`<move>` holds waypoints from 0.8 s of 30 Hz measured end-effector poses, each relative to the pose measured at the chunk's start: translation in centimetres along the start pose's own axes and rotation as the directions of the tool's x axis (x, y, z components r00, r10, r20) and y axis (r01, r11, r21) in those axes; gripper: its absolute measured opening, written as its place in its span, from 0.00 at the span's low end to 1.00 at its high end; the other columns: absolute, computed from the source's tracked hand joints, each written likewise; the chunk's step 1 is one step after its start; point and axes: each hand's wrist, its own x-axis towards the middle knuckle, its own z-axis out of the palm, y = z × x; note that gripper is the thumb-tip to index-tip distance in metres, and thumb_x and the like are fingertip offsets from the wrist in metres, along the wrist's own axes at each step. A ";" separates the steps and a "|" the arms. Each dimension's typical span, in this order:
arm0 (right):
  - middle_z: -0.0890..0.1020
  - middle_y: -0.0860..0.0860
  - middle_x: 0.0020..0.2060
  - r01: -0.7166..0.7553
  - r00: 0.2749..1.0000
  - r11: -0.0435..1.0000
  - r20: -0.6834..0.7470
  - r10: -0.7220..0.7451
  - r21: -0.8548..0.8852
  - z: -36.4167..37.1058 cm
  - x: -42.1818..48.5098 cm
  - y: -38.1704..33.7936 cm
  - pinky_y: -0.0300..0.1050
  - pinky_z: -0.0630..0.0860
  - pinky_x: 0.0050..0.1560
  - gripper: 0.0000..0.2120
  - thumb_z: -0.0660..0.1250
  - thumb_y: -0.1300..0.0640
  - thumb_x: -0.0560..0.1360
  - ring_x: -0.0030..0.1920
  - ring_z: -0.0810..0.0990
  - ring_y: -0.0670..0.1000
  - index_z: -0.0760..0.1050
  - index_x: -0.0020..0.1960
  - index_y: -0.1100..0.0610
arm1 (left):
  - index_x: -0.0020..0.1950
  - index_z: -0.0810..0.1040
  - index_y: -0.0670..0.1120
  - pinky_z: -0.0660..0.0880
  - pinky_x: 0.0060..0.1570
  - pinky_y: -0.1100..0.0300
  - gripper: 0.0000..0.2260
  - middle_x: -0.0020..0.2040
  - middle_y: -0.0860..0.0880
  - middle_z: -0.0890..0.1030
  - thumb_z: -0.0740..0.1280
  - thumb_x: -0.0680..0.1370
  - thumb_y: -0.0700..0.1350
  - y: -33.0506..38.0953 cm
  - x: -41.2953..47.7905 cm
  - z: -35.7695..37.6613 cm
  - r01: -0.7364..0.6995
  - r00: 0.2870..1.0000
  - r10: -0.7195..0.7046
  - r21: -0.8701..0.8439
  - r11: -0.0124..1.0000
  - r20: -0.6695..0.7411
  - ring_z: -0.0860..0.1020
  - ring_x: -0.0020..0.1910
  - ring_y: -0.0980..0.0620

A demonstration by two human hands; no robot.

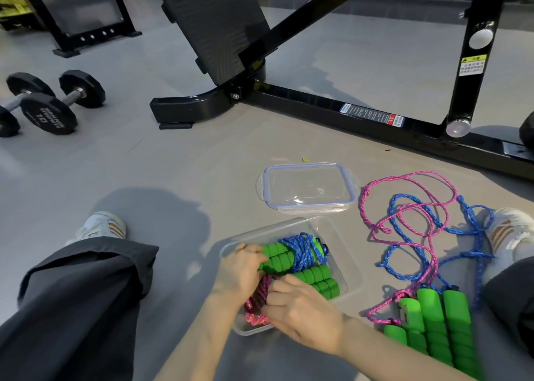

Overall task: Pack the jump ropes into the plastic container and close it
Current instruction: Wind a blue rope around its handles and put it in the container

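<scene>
The left hand (pixel 239 268) grips a foam handle (pixel 278 258) while the right hand (pixel 302 315) pinches the limp, light pink rope (pixel 255 299) inside the container (pixel 348 268); handles likely offer the firmest hold.

Dumbbell (pixel 49 113) end — "10", frame sticker (pixel 372 115) — print too small to read

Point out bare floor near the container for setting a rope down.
Free: floor between container and left leg; strip between lid and frame. Crowded: right of container, loose ropes and handles reach the right shoe. Left hand and right hand hold packed ropes inside.
</scene>
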 end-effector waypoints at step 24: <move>0.32 0.50 0.74 -0.637 0.630 0.769 0.548 0.550 -0.040 -1.7 -1.0 6.1 0.45 0.35 0.73 0.40 0.43 0.33 0.76 0.73 0.30 0.49 0.30 0.74 0.55 | 0.79 0.46 0.51 0.37 0.73 0.49 0.35 0.79 0.50 0.42 0.55 0.78 0.64 0.1 -1.7 0.0 -0.101 0.958 0.052 0.162 0.982 0.282 0.40 0.77 0.52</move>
